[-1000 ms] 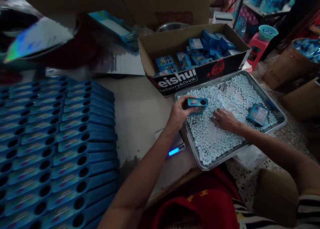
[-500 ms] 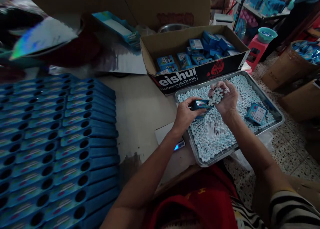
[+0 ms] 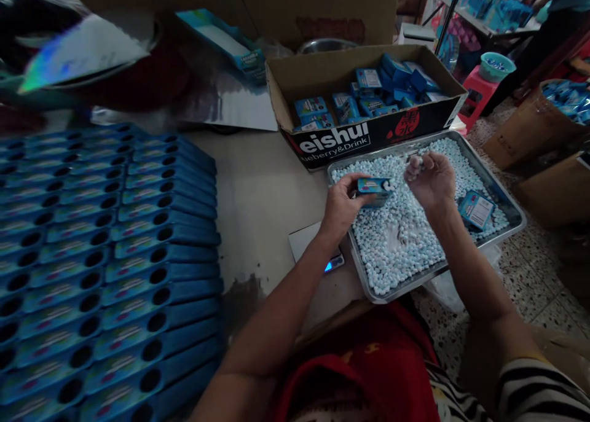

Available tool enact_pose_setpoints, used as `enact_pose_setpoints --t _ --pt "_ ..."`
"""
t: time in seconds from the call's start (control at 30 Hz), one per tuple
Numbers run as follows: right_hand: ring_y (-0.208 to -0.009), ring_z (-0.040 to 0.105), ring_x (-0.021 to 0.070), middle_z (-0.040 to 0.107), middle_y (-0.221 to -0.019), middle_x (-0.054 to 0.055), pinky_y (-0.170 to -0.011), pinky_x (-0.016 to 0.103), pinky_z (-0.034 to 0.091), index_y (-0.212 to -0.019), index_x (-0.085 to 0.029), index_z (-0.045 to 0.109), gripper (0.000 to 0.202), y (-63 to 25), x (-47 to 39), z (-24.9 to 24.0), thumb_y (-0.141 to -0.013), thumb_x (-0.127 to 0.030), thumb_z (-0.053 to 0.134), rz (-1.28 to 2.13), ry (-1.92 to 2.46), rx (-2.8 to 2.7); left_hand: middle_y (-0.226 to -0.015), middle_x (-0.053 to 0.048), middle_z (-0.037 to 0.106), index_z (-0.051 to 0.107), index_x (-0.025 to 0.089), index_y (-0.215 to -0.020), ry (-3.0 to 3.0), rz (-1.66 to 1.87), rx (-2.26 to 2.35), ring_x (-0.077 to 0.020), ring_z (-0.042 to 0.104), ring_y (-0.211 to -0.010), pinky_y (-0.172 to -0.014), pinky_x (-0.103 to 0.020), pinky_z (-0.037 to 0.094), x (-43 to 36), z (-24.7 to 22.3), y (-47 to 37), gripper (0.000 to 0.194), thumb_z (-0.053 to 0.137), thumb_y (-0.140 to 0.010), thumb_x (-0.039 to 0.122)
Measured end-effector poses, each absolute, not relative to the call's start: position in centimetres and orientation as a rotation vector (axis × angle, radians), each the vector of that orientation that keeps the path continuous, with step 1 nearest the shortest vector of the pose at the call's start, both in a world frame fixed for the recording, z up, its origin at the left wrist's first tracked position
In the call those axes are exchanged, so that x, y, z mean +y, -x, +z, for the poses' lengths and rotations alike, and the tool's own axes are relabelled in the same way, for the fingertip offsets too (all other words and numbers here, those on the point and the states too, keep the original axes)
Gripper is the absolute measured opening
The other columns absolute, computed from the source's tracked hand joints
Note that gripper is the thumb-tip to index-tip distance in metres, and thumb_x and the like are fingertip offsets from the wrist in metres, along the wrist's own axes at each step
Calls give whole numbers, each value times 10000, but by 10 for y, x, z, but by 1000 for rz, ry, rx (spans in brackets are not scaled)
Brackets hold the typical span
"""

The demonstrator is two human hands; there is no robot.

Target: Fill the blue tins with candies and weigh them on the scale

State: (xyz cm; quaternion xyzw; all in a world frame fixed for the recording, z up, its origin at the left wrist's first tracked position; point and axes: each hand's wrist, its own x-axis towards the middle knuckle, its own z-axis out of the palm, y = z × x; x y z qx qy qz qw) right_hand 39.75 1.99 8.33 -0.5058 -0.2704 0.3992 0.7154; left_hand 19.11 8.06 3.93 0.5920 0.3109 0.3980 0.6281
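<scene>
My left hand (image 3: 342, 206) grips a small blue printed box (image 3: 371, 186) between thumb and fingers, over the left part of a metal tray (image 3: 374, 294). White and pale blue mints (image 3: 385, 268) cover the tray, and a few white ones show at the box's opening. To the right of the box, apart from it, my right hand (image 3: 434, 181) is held palm up. Its fingers are curled in, with what look like a few pale mints at the fingertips. Another blue box (image 3: 477, 210) lies on the mints at the tray's right side.
Rows of blue boxes with round holes (image 3: 157, 293) fill the left. Behind the tray stands a cardboard carton (image 3: 332, 145) holding several blue boxes. A scale with a lit display (image 3: 332, 264) sits left of the tray. A red stool (image 3: 480, 93) bears a green bowl (image 3: 498, 72).
My right hand has moved right, away from the box; the heap of mints in it is mostly gone. The box in my left hand now shows mints at its opening.
</scene>
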Motion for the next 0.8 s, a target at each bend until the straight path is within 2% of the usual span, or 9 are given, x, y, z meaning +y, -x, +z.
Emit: enact_pose_setpoints --t 0.13,0.27,0.33,0.4,0.47,0.57,0.67,0.73,0.8 --pt "-1064 661 304 690 -926 65 -1037 484 518 -766 -260 714 402 -444 -1 57 -840 -643 810 581 1745 -1127 -1151 -69 823 793 204 -1081 -1272 867 662 -244 769 -1047 -1022 -396 630 87 33 -187 580 1042 -622 456" --pt "-1307 633 398 743 -1252 175 -1199 582 435 -1069 -233 843 382 -463 -10 40 -998 -586 714 328 1997 -1613 -1123 -50 832 833 220 -1088 -1233 817 663 -246 772 -1033 -982 -378 644 87 33 -180 568 1050 -586 375" --pt "-1380 597 439 689 -1434 239 -1201 600 437 -1327 -190 794 498 -459 -3 34 -1035 -578 688 264 2116 -1736 -1121 -52 836 848 223 -1089 -1258 771 670 -247 775 -1030 -979 -374 643 89 37 -174 551 1050 -589 338" --pt "-1509 490 495 531 -1655 291 -1224 631 403 -1588 -162 632 717 -449 8 29 -1027 -602 708 221 2209 -1859 -1159 -62 840 858 227 -1079 -1299 746 657 -259 780 -1068 -1009 -380 638 92 43 -167 524 1049 -599 309" --pt "-1587 390 526 415 -1755 291 -1241 662 363 -1700 -188 507 811 -435 17 25 -1036 -614 696 199 2219 -2023 -1214 -76 840 864 234 -1054 -1337 735 623 -285 780 -1151 -1050 -392 629 95 48 -158 494 1046 -597 268" --pt "-1495 480 508 561 -1614 284 -1191 639 402 -1551 -188 640 590 -417 25 21 -1067 -526 664 231 2128 -2175 -1233 -93 844 855 241 -1027 -1353 723 586 -313 778 -1208 -1051 -408 629 101 49 -146 457 1032 -605 227" --pt "-1171 668 387 747 -1155 172 -1037 504 511 -1105 -208 765 236 -411 27 18 -958 -388 807 558 2012 -1810 -1197 -97 853 841 237 -1026 -1320 737 594 -304 794 -1133 -997 -403 639 103 42 -140 473 1042 -599 254" --pt "-931 691 290 676 -826 60 -880 407 552 -851 -241 688 239 -416 28 19 -879 -387 875 813 1877 -1274 -1166 -88 858 841 231 -1018 -1300 740 610 -283 797 -1067 -961 -379 639 102 37 -140 503 1054 -563 255" --pt "-739 647 219 586 -678 5 -698 325 538 -761 -255 598 346 -425 28 26 -873 -452 860 991 1705 -813 -1125 -72 862 845 227 -1013 -1295 746 635 -255 788 -1009 -939 -351 633 100 35 -142 511 1048 -544 240"
